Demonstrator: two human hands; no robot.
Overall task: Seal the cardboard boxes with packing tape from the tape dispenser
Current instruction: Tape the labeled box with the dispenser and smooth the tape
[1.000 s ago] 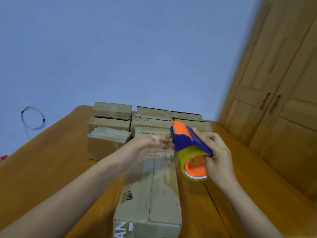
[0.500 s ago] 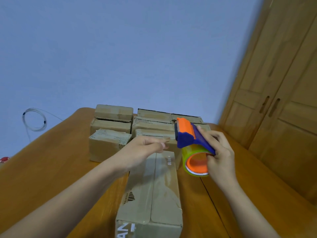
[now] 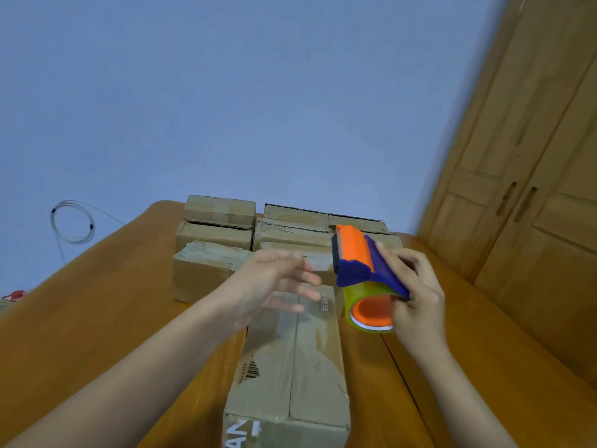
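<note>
The right hand (image 3: 416, 299) grasps the orange-and-blue plastic tape dispenser (image 3: 365, 273), fingers curled over its blue handle and thumb at the orange core of the yellowish-clear tape roll (image 3: 368, 310). The dispenser is held above the orange-brown wooden surface (image 3: 80, 318), its orange blade end pointing away from the person.

The left hand (image 3: 274, 282) is released, fingers extended and spread, blurred; it hovers just left of the dispenser, over the far end of the long brown cardboard box (image 3: 290, 360). Whether it touches the box or a strip of tape cannot be told.

The long box lies lengthwise below and between both hands, its top flaps closed with a glossy clear film along the centre seam. Legible markings: a dark barcode on the left flap, small pale characters near the far right end too small to read, and large white letters "AN" on the near face, cut off by the frame edge.

Beyond the hands sits a cluster of smaller brown cardboard boxes (image 3: 219, 234), stacked and set side by side; printing on them is illegible.

Far left of the left hand, a coiled white cable (image 3: 72, 221) hangs on the blue wall (image 3: 258, 92). To the right of the right hand stands a wooden wardrobe with slotted door handles (image 3: 529, 202).
</note>
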